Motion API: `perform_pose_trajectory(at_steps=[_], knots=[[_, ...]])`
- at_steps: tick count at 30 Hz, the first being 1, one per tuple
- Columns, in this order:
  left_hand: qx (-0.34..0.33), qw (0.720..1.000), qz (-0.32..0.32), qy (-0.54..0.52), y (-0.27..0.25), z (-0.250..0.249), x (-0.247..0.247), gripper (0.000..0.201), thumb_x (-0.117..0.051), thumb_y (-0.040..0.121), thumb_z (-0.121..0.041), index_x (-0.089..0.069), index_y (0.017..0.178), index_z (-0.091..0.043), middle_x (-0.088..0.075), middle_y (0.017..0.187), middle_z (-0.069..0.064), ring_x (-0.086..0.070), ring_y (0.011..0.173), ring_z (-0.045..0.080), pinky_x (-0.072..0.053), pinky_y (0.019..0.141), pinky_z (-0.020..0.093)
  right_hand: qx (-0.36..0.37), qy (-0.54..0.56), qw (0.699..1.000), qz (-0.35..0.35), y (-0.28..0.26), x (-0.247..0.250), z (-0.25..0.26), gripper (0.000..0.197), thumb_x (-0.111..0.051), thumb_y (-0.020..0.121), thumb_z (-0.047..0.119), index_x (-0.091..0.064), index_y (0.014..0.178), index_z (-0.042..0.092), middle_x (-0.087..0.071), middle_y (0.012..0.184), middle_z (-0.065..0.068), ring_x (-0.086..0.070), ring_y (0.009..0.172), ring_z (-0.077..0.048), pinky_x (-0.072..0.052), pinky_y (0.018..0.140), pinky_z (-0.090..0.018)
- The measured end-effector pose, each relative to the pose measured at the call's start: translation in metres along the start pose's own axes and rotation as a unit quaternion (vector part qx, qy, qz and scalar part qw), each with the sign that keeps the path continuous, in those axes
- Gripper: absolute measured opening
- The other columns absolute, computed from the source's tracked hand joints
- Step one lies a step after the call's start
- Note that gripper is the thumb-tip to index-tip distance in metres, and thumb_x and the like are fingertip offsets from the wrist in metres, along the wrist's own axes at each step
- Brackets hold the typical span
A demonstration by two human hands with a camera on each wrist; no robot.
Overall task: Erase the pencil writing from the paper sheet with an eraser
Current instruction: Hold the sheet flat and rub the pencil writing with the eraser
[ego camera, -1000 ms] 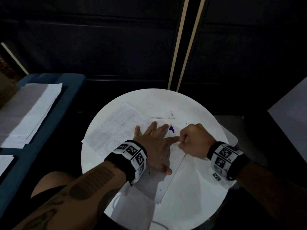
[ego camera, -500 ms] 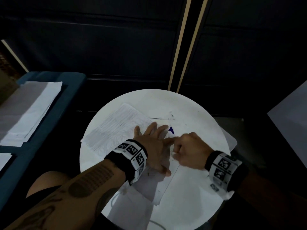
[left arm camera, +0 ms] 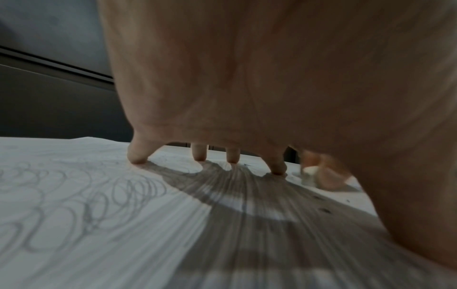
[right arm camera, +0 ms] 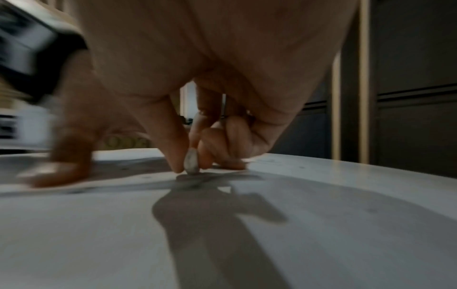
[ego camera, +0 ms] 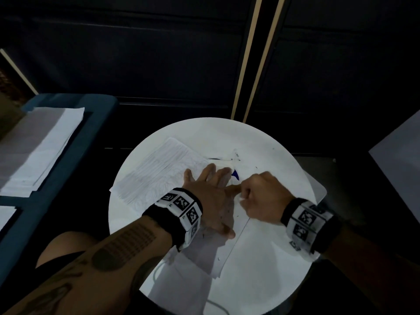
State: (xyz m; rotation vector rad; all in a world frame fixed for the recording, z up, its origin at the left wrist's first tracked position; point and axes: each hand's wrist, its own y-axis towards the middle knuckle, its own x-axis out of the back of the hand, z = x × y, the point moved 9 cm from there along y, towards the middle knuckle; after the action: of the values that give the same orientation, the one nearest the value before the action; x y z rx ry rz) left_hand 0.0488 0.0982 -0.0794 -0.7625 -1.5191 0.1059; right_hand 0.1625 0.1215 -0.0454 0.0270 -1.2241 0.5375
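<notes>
A white paper sheet (ego camera: 159, 171) covered in grey pencil lines and loops (left arm camera: 74, 195) lies on the round white table (ego camera: 272, 258). My left hand (ego camera: 211, 192) lies flat on the sheet with its fingers (left arm camera: 136, 156) spread and pressing down. Just to its right, my right hand (ego camera: 261, 196) is curled, and its thumb and fingers pinch a small grey-white eraser (right arm camera: 191, 163) whose tip touches the paper. The eraser (left arm camera: 307, 175) shows blurred beyond my left fingers. Dark eraser crumbs (ego camera: 227, 219) dot the sheet near my left thumb.
A blue mark (ego camera: 235, 173) and dark smudges (ego camera: 236, 154) sit on the table beyond my hands. A blue bench (ego camera: 75, 155) at the left carries stacked white papers (ego camera: 43, 146). A dark wall with two pale wooden strips (ego camera: 247, 57) stands behind. A thin white cable (ego camera: 156, 269) loops near the table's front.
My right hand has rubbed back and forth with the eraser, shifting left toward my left hand and then slightly right again. The left hand has stayed flat on the sheet.
</notes>
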Motion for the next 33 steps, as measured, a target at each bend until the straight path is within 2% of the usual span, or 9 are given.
perform_pose_trajectory(at_steps=[3,7,12,18,20,24,26,29,33], knots=[[0.0,1.0,0.003,-0.003,0.0,0.001,-0.001,0.123,-0.072,0.066,-0.087,0.005,0.157,-0.058,0.028,0.17,-0.011,0.026,0.157,0.032,0.0,0.113,0.084,0.026,-0.011,0.999,0.042,-0.012,-0.01,0.014,0.014,-0.065,0.08,0.025,-0.061,0.067,0.021,-0.063,0.072,0.007,-0.065,0.071,-0.015,-0.061,0.071,-0.038],[0.0,1.0,0.003,-0.01,-0.003,-0.001,0.002,0.125,-0.076,0.068,-0.082,0.01,0.156,-0.06,0.025,0.169,-0.012,0.025,0.157,0.034,0.001,0.114,0.083,-0.047,0.009,0.998,-0.034,0.01,0.02,-0.023,0.019,-0.07,0.079,0.03,-0.06,0.064,0.028,-0.062,0.085,0.002,-0.064,0.088,-0.021,-0.059,0.08,-0.039],[-0.002,1.0,0.003,-0.004,0.002,0.001,-0.001,0.124,-0.074,0.065,-0.086,0.007,0.155,-0.058,0.027,0.17,-0.011,0.026,0.157,0.033,0.0,0.113,0.084,0.004,-0.002,0.999,0.039,-0.008,-0.009,0.003,0.013,-0.067,0.077,0.027,-0.065,0.067,0.019,-0.064,0.071,0.006,-0.065,0.072,-0.015,-0.061,0.071,-0.039],[0.005,1.0,0.003,-0.009,0.001,0.002,-0.001,0.133,-0.075,0.063,-0.086,0.016,0.156,-0.056,0.027,0.168,-0.014,0.028,0.156,0.033,0.001,0.113,0.084,-0.067,0.031,0.996,-0.05,0.021,0.026,-0.036,0.016,-0.073,0.076,0.034,-0.064,0.065,0.027,-0.064,0.082,0.002,-0.066,0.085,-0.021,-0.061,0.08,-0.039],[0.004,1.0,0.002,-0.008,0.001,0.002,0.0,0.133,-0.075,0.063,-0.086,0.017,0.156,-0.056,0.027,0.168,-0.014,0.027,0.156,0.033,0.001,0.113,0.083,-0.052,0.046,0.996,-0.061,0.014,0.025,-0.029,0.019,-0.074,0.076,0.028,-0.064,0.06,0.026,-0.065,0.073,0.007,-0.064,0.086,-0.02,-0.06,0.081,-0.037],[0.004,1.0,0.012,-0.001,0.001,0.001,0.0,0.134,-0.075,0.065,-0.086,0.017,0.157,-0.054,0.028,0.168,-0.013,0.026,0.156,0.033,-0.001,0.113,0.084,0.006,0.035,0.999,-0.01,-0.004,0.001,-0.007,0.03,-0.073,0.08,0.022,-0.058,0.054,0.024,-0.055,0.054,0.014,-0.055,0.064,-0.004,-0.058,0.08,-0.033],[0.002,1.0,0.006,0.001,0.001,0.0,0.003,0.133,-0.075,0.065,-0.085,0.016,0.158,-0.053,0.026,0.168,-0.013,0.024,0.157,0.034,-0.002,0.113,0.083,-0.021,0.035,0.999,-0.023,0.005,0.007,-0.018,0.025,-0.072,0.078,0.027,-0.058,0.058,0.026,-0.06,0.067,0.013,-0.062,0.075,-0.012,-0.059,0.079,-0.036],[0.003,1.0,-0.005,0.004,-0.002,-0.002,0.005,0.132,-0.075,0.065,-0.085,0.014,0.158,-0.052,0.022,0.169,-0.013,0.022,0.157,0.034,-0.006,0.113,0.083,-0.077,0.026,0.994,-0.071,0.015,0.026,-0.04,0.017,-0.069,0.076,0.032,-0.057,0.063,0.029,-0.063,0.089,0.001,-0.061,0.095,-0.023,-0.057,0.084,-0.038],[0.0,1.0,-0.003,0.002,-0.002,-0.001,0.005,0.133,-0.076,0.065,-0.084,0.013,0.159,-0.052,0.022,0.17,-0.011,0.021,0.158,0.034,-0.005,0.112,0.084,-0.015,0.04,0.999,-0.004,-0.002,0.002,-0.012,0.02,-0.073,0.078,0.026,-0.065,0.059,0.022,-0.064,0.061,0.011,-0.065,0.068,-0.004,-0.062,0.073,-0.035]])
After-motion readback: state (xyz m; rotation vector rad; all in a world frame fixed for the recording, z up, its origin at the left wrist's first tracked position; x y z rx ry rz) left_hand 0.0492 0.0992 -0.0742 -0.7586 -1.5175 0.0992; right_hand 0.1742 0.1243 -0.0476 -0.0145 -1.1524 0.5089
